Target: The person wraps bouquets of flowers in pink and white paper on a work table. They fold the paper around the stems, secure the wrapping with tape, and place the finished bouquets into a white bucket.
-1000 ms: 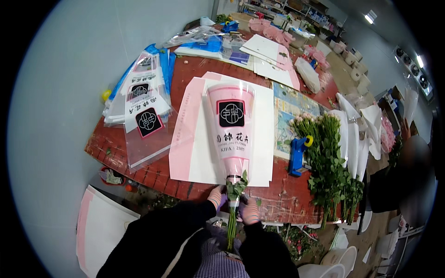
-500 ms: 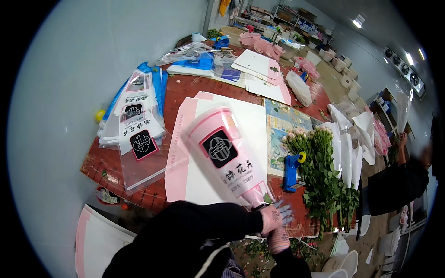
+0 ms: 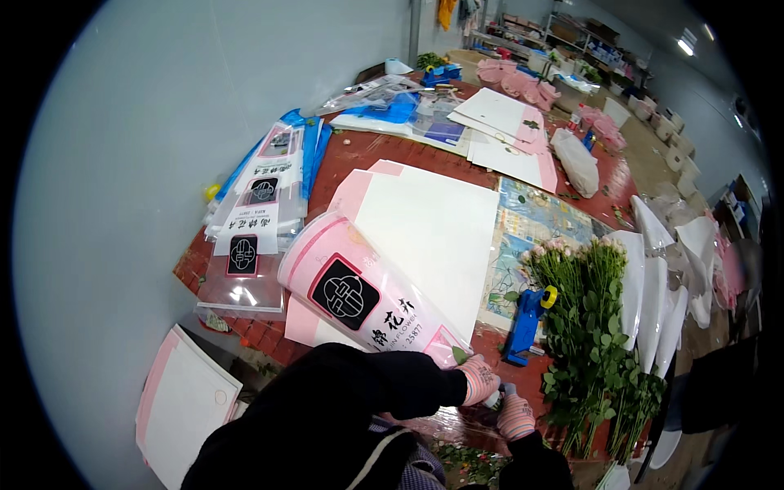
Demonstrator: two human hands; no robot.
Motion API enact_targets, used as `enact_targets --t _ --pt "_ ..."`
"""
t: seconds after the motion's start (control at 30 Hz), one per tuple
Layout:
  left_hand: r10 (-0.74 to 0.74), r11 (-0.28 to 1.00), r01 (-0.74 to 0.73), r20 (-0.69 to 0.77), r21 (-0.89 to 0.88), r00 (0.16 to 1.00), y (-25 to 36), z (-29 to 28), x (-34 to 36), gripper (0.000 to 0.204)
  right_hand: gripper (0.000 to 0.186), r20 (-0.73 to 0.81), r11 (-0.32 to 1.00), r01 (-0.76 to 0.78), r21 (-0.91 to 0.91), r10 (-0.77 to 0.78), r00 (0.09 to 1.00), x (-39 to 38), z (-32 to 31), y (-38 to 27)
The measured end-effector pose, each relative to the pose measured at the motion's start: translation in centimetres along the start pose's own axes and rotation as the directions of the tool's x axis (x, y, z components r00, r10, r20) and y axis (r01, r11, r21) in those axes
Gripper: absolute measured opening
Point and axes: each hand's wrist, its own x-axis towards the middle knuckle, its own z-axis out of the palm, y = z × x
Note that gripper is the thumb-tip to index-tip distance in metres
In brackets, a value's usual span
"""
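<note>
A wrapped bouquet in a pink, black-printed clear sleeve (image 3: 347, 286) slants across the table, its wide end up and left. My left hand (image 3: 478, 380), in a pink striped glove, is closed around its narrow lower end, where a green leaf (image 3: 460, 355) sticks out. Close by on the right is my right hand (image 3: 516, 415), gloved alike, its fingers curled at the stem end. A small pale grey bit shows between the hands; what the right fingers hold is hidden. Beneath the bouquet lie white paper sheets (image 3: 433, 220) with pink edges.
Right of my hands stand a blue tape dispenser (image 3: 527, 327) and a pile of leafy pale pink roses (image 3: 584, 327). White paper-wrapped bundles (image 3: 649, 314) lie beyond. Printed sleeves (image 3: 265, 192) are stacked at the left. A person's dark sleeve (image 3: 719, 388) shows far right.
The bouquet has tipped further left and lower. My left hand's spread fingers have closed round its base, and my right hand has come out from under it to the right. The view has shifted.
</note>
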Motion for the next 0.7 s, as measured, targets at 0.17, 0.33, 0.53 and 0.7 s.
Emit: enact_targets --t 0.17,0.33,0.53,0.7 --pt "-0.030 1.000 0.028 -0.229 -0.010 0.973 0.3 2.3 4.2 0.016 0.032 -0.374 0.971 0.214 -0.105 -0.238 0.896 3.1 3.2 2.7" --pt "-0.104 0.995 0.103 0.113 0.013 0.988 0.4 -2.3 5.1 0.019 0.012 -0.132 0.969 0.161 -0.188 -0.187 0.973 4.4 -1.4 3.2" --pt "-0.047 0.989 0.085 0.292 -0.118 0.955 0.0 -2.3 8.5 0.024 0.045 -0.097 0.960 0.198 -0.196 -0.220 0.971 5.2 -2.8 6.4" --pt "-0.035 0.991 0.061 0.213 -0.119 0.977 0.4 1.9 9.4 0.023 0.045 -0.283 0.810 0.065 0.583 0.127 0.951 8.9 -4.7 8.9"
